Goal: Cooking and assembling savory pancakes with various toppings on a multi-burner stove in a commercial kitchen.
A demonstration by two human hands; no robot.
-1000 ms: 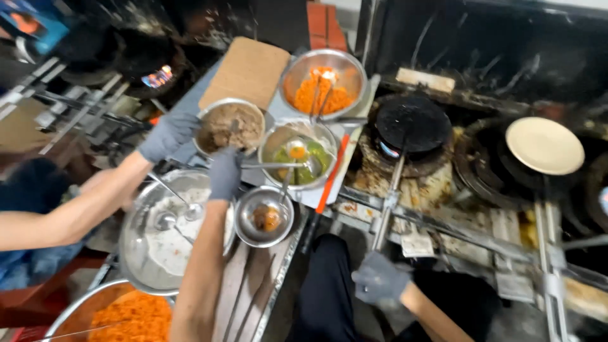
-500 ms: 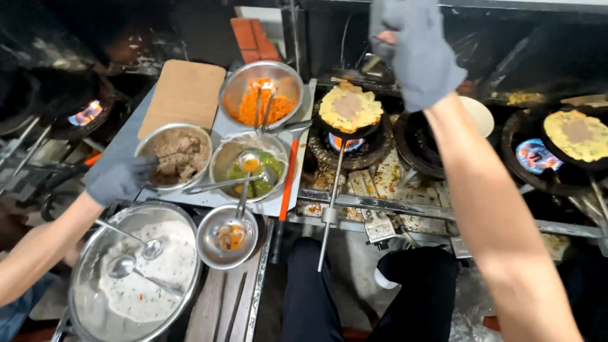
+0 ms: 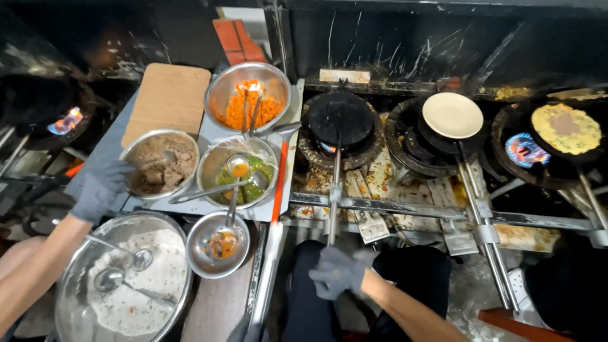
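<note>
My left hand [image 3: 100, 190], in a dark glove, rests on the rim of a steel bowl of brown minced filling [image 3: 161, 163]. My gloved right hand [image 3: 339, 273] is low in the middle, fingers curled, just below the end of the long handle [image 3: 333, 202] of a bare black pan [image 3: 342, 117] on a burner. I cannot tell if it touches the handle. Beside the filling bowl are a bowl of green vegetables with a ladle [image 3: 244, 171] and a bowl of shredded orange carrot [image 3: 248, 101].
A big steel basin of white batter with two ladles [image 3: 130, 285] is at the lower left, a small bowl with sauce [image 3: 220, 244] beside it. To the right, a pan of pale batter [image 3: 453, 115] and a pan with a yellow pancake [image 3: 565, 128] sit over flames. A wooden board [image 3: 168, 101] lies behind.
My right hand has dropped from high above the stove to the pan handle's end. The middle pan showed a yellow pancake half a second ago and is bare now. My left hand stays at the filling bowl.
</note>
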